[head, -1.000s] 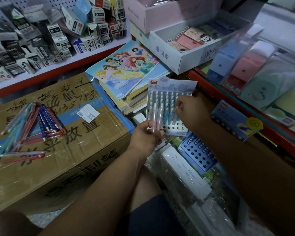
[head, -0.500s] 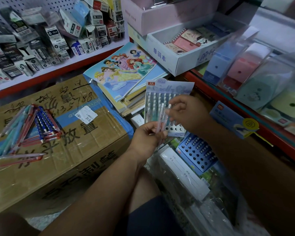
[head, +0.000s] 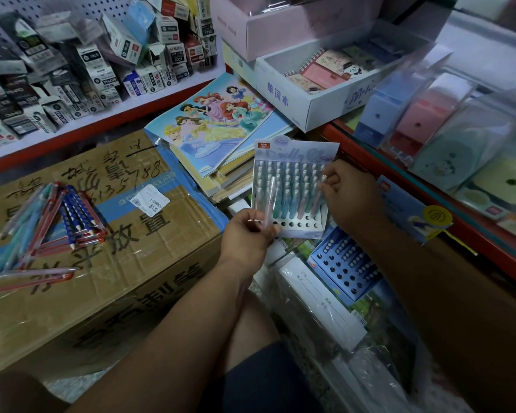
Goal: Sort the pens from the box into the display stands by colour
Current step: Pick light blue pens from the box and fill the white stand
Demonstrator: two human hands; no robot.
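Cramped shop floor hemmed by red-edged shelves, little free room. Taped cardboard box filling centre left, loose pens heaped on top. "LANTU" printed on pen display stand at centre, front-row holes unfilled; "单词本" on white box above. Left hand pinching pale pen upright against stand's left side. Right hand curled, pinching white-capped pen at stand's right edge.
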